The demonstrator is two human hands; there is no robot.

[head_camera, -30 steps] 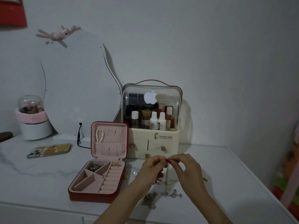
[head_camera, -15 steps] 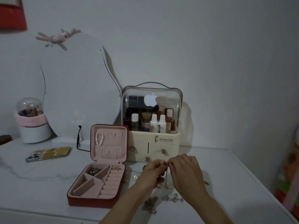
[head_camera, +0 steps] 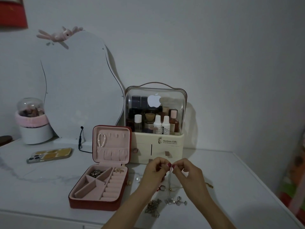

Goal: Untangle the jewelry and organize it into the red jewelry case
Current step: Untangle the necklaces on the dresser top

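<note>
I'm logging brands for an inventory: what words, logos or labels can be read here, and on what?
"Serious Life": on the cream cosmetics organizer, front.
Smaller line beneath it: too small to read.
Apple logo, no words: white sign on the clear dome lid.
Vertical black label on a white bottle: too blurred to read.

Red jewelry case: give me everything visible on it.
The red jewelry case sits open on the white marble-look tabletop, lid upright, pink velvety lining. A pearl bracelet hangs inside the lid above a gathered pocket. The base has angled compartments, one holding dark metal pieces, plus ring rolls and small gold pieces. Neither hand touches it.
</note>
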